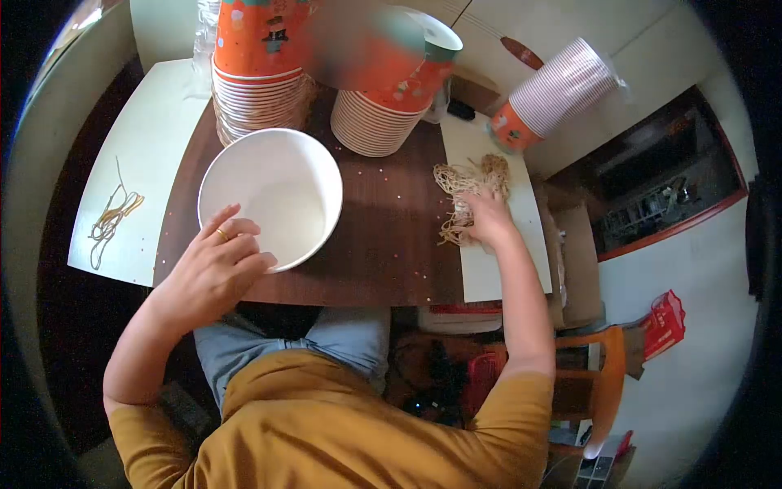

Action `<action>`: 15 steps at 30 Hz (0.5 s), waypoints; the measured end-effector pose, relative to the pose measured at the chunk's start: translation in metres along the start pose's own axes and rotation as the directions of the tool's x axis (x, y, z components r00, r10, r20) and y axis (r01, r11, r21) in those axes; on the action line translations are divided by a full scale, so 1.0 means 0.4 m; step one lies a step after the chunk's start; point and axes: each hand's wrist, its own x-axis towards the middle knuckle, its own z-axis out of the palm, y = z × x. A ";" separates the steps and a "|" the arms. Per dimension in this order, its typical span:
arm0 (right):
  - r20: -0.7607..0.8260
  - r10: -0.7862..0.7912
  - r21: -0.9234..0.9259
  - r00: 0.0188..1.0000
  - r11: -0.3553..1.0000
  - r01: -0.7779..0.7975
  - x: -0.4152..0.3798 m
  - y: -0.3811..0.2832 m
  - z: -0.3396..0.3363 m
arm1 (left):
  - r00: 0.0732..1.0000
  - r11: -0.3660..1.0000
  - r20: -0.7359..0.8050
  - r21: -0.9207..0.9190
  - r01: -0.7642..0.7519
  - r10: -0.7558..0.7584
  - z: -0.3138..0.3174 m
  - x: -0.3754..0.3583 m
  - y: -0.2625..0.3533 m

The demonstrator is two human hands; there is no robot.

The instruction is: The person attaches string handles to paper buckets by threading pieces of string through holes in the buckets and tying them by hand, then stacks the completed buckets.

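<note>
A large white-lined paper bucket point(314, 187) stands on the brown tabletop, its open mouth tipped toward me. My left hand point(213, 265) is at its near left rim, with curled fingers lapping over the edge; the bucket partly hides behind them. Over on the right, my right hand point(490, 218) reaches into a heap of tan twisted cords point(458, 183). Its fingers are bent down into the strands, and the fingertips are partly hidden among them.
Stacks of orange paper buckets point(259, 49) rise at the back, beside a second stack point(379, 122). A plastic-wrapped stack point(562, 90) leans at the right. Loose cords point(114, 218) lie on the left white panel. A wooden chair point(607, 383) stands right. A blurred shape covers the top centre.
</note>
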 end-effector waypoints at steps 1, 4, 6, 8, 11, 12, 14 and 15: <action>0.045 0.014 0.008 0.999 1.000 -0.014 0.007 0.029 0.044 | 1.000 1.000 0.026 -0.013 0.000 0.001 -0.016 0.001 0.002; 0.312 0.063 0.356 0.948 0.917 -0.179 0.068 0.057 0.104 | 0.999 1.000 0.043 -0.025 -0.019 0.020 -0.038 -0.007 0.007; 0.291 0.077 0.569 0.953 0.787 -0.238 0.090 -0.004 0.052 | 0.999 0.999 0.038 -0.033 -0.007 0.008 -0.040 -0.016 0.011; 0.250 0.108 0.577 0.962 0.782 -0.238 0.124 -0.008 0.077 | 0.999 0.999 0.033 -0.040 0.008 -0.007 -0.040 -0.024 0.016; 0.374 0.208 0.629 0.904 0.659 -0.412 0.171 -0.025 0.060 | 0.999 0.997 0.018 -0.057 0.043 -0.042 -0.041 -0.028 0.025; 0.329 0.189 0.656 0.925 0.659 -0.368 0.168 -0.035 0.039 | 0.999 0.997 0.010 -0.063 0.053 -0.053 -0.043 -0.030 0.027; 0.232 0.153 0.701 0.960 0.658 -0.275 0.156 -0.057 -0.024 | 0.997 0.995 -0.006 -0.068 0.076 -0.077 -0.047 -0.032 0.033; 0.239 0.186 0.785 0.953 0.541 -0.302 0.158 -0.051 -0.014 | 0.996 0.994 -0.013 -0.070 0.090 -0.091 -0.053 -0.032 0.038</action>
